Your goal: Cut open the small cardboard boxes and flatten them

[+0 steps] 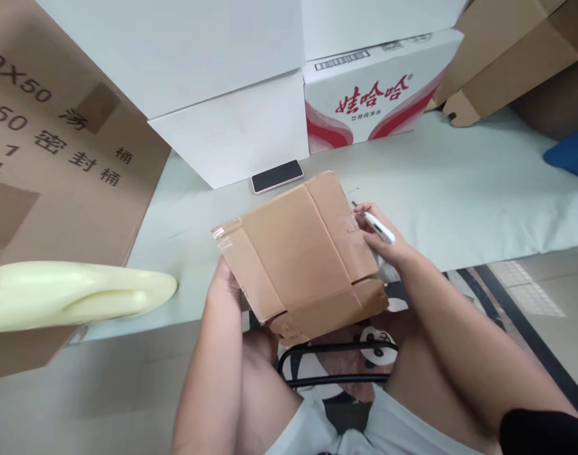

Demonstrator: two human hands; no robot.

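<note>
A brown cardboard piece (293, 246), creased into panels with clear tape at its left corner, is held tilted over the near edge of the cloth. My left hand (226, 275) grips it from beneath at the left edge, the fingers mostly hidden behind the cardboard. At its right edge my right hand (381, 237) is closed around a white utility knife (380, 227), whose dark tip points up and left. Behind the cardboard lies a phone (277, 176) with a dark screen.
Large white boxes (236, 133) and a red-and-white carton (369, 101) stand at the back of the pale green cloth (483, 189). A big printed box (56, 151) and a pale yellow object (80, 296) are at the left, more cardboard (502, 57) back right.
</note>
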